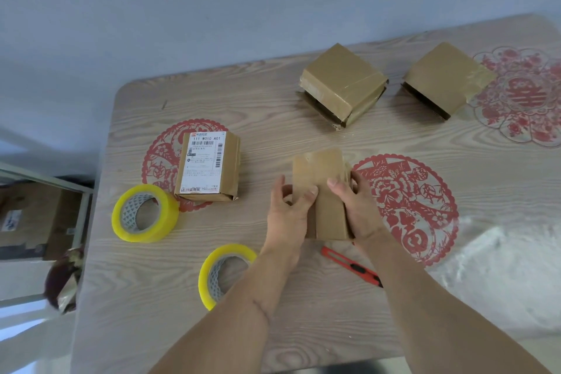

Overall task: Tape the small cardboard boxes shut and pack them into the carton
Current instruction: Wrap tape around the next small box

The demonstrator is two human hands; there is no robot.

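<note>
At centre frame both hands, left (287, 209) and right (355, 203), each kept a curled grip on the box (321, 188), which wanted flaps pressed flush before taping

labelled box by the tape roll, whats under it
The labelled box sits on a red paper-cut decal on the table. The decal's middle is hidden beneath it.

Bare forearms, left hand (287, 209), right hand (356, 202), no sleeves
</note>
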